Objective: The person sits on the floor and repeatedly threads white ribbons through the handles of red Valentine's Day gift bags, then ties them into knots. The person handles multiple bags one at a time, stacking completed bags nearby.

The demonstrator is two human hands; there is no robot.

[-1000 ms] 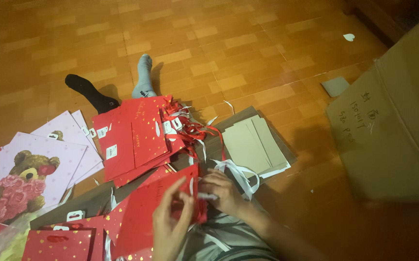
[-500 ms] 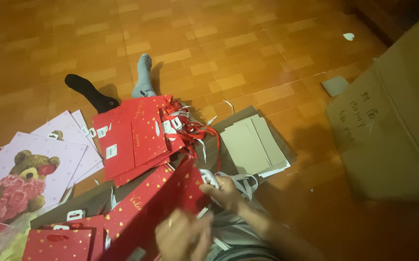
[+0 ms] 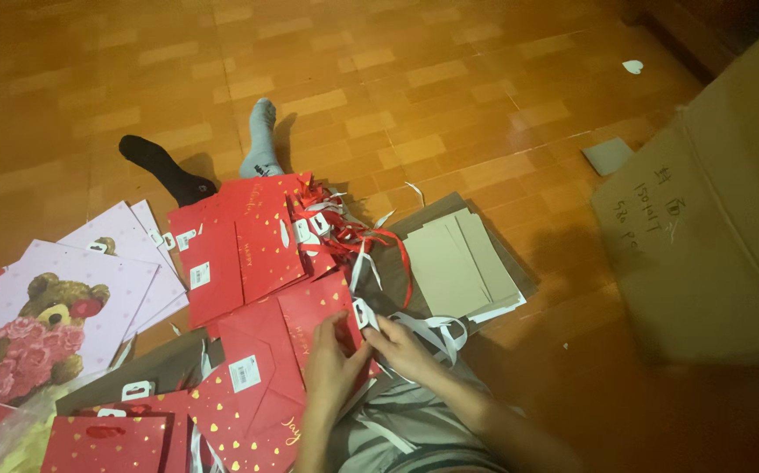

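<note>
- Red gift bag: flat, folded paper, glossy red with small gold hearts; lies over the seated person's lap at the lower middle of the view, on top of other red bags.
- Left hand: fingers curled narrow, gripping the upper edge of the red gift bag; the forearm runs out of the lower edge.
- Right hand: fingers pinched close at the same bag's top corner, touching a white tag and a loop of white ribbon; whether it holds the tag or the ribbon is hard to tell.
- Stack of red bags: flat, rectangular, fanned on the floor, with white sticker labels and tangled red and white ribbon handles at their right edge.
- Lilac bags: matte paper with a printed brown bear and pink roses; partly cut off at the left edge.
- Grey card sheets: plain, stiff, stacked just right of the ribbons.
- Cardboard box: brown, corrugated, open flap, cut off at the right edge.
- Floor: wood parquet, warm orange, dimly lit.
- Feet: one black sock, one grey sock; legs mostly hidden under the bags.
</note>
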